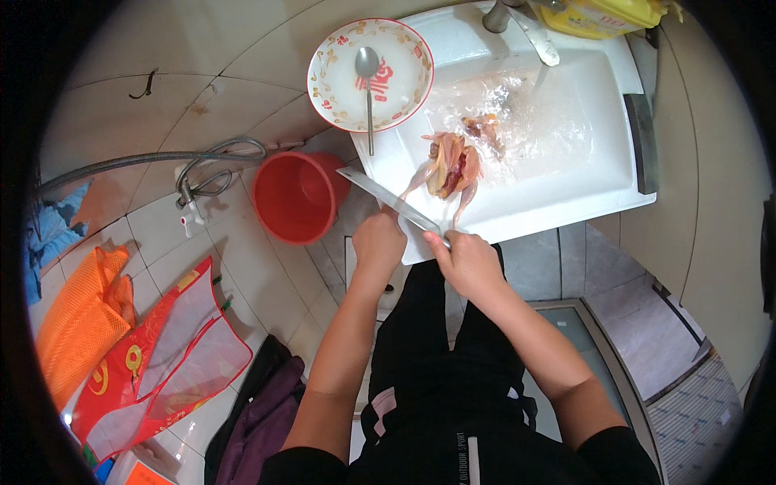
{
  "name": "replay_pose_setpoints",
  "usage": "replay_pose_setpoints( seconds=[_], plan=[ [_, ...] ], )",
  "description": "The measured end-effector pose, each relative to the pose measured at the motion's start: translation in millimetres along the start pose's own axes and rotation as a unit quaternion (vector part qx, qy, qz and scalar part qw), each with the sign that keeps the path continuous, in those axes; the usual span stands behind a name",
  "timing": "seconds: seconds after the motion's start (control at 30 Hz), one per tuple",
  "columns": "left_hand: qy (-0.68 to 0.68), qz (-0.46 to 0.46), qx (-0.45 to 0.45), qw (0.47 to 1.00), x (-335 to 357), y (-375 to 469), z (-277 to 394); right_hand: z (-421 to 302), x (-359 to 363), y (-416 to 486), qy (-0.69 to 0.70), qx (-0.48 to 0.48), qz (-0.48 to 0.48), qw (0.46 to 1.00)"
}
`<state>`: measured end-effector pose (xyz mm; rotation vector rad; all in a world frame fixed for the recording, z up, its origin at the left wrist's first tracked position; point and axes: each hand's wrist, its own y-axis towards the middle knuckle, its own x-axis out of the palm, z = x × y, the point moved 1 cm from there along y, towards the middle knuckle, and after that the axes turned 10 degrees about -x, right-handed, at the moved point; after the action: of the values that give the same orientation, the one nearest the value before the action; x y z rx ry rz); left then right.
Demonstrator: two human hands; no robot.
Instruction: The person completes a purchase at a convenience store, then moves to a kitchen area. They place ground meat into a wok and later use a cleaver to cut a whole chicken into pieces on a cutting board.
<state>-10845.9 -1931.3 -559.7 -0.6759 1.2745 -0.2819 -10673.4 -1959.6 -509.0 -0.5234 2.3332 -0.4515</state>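
A plucked, cut-open bird carcass (451, 167) lies at the near left of the white sink (406, 233), with dark red flesh showing inside. My left hand (379, 245) is closed at the end of one of its legs; the knife partly hides that contact. In my right hand (470, 260) is the handle of a broad-bladed kitchen knife (394, 201). Its blade points to the far left, crossing above the sink's edge just past my left hand. A smaller piece of poultry (483, 128) lies in the rippling water beyond the carcass.
A patterned bowl (339, 66) with a metal spoon (368, 91) rests at the sink's left corner. The faucet (533, 36) and a yellow container (597, 18) are at the back. A red bucket (297, 197) stands left, below a grey hose (121, 160). Bags (163, 364) hang further left.
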Motion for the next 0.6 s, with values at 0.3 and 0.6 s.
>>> replay_pose_setpoints(
  seconds=[0.3, 0.6],
  plan=[
    [-0.047, 0.025, -0.07, 0.996, -5, 11, 5, -6, -6, 14, -0.012, 0.002, -0.004, 1.0],
    [-0.047, 0.059, -0.074, 0.994, 0, 5, 4, -7, 4, 22, -0.018, -0.018, 0.007, 1.0]
  ],
)
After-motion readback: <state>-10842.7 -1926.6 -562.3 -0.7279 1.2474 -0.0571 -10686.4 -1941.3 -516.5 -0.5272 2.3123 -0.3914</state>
